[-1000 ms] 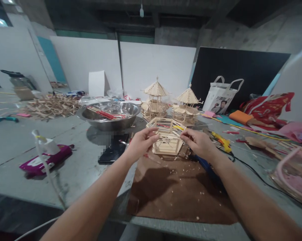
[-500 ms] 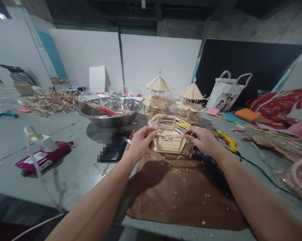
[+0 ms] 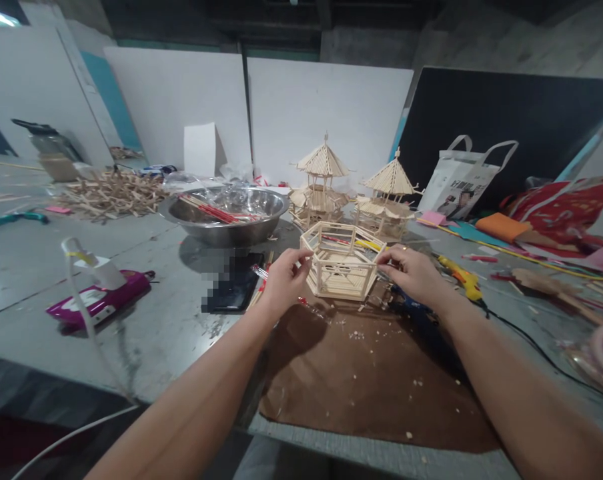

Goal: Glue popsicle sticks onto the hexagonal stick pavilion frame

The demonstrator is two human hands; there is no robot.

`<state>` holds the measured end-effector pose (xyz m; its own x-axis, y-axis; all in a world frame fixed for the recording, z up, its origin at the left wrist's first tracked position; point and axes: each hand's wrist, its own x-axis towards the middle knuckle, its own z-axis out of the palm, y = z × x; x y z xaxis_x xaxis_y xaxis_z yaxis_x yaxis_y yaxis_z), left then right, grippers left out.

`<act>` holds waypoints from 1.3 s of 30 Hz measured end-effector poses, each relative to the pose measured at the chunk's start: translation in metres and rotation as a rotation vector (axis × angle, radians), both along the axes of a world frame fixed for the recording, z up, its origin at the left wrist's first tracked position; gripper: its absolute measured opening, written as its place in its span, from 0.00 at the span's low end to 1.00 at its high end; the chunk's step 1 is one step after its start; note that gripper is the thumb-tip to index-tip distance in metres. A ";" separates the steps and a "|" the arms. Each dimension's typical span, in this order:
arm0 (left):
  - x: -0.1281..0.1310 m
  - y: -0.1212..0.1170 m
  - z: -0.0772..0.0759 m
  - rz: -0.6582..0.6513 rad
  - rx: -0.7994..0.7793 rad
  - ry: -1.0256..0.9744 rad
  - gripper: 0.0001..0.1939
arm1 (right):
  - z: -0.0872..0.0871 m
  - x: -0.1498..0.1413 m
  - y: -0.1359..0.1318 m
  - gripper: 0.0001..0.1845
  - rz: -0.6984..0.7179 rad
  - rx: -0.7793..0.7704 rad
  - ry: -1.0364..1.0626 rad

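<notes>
A small hexagonal frame of pale wooden sticks (image 3: 346, 282), railed and open-topped, sits upright at the far edge of a brown board (image 3: 361, 387). At its left front corner, my left hand (image 3: 287, 280) has its thumb and fingers closed on the upper rail. My right hand (image 3: 412, 272) pinches the right upper corner, with a ring on one finger. The fingertips partly cover both corners. Behind the frame stand two stick pavilions with pointed roofs, a taller pavilion (image 3: 322, 167) and a shorter pavilion (image 3: 389, 183).
A steel basin (image 3: 226, 232) holds red sticks and clear plastic. Left lie a phone (image 3: 234, 287), a purple power strip (image 3: 99, 300) with a white cable, and a stick pile (image 3: 111, 193). Right are a yellow glue gun (image 3: 464, 280) with black cord and a white bag (image 3: 459, 180).
The view has shifted slightly. My right hand has slid outward from the front rail to the right corner, and my left fingers sit a little further out. The frame stays in place.
</notes>
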<state>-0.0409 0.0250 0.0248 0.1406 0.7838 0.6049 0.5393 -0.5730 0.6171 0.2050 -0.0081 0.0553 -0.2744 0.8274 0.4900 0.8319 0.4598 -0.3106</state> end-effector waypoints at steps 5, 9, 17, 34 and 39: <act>-0.002 0.003 -0.003 -0.051 0.104 0.031 0.09 | 0.003 0.001 -0.002 0.06 -0.002 0.005 0.008; -0.002 0.005 -0.005 -0.067 0.157 0.039 0.08 | 0.003 0.002 -0.001 0.05 -0.010 -0.005 0.016; -0.003 0.005 -0.006 -0.076 0.173 0.067 0.09 | -0.005 0.004 0.004 0.05 0.019 -0.009 0.070; -0.002 0.006 -0.009 -0.117 0.213 0.043 0.11 | -0.008 0.003 0.007 0.04 0.057 -0.014 0.097; -0.002 0.004 -0.008 -0.115 0.198 0.048 0.11 | -0.007 0.002 0.006 0.04 0.043 -0.015 0.102</act>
<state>-0.0428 0.0294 0.0172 0.2548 0.6278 0.7355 0.4894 -0.7397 0.4619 0.2067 -0.0016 0.0479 -0.2590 0.8233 0.5051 0.7754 0.4891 -0.3994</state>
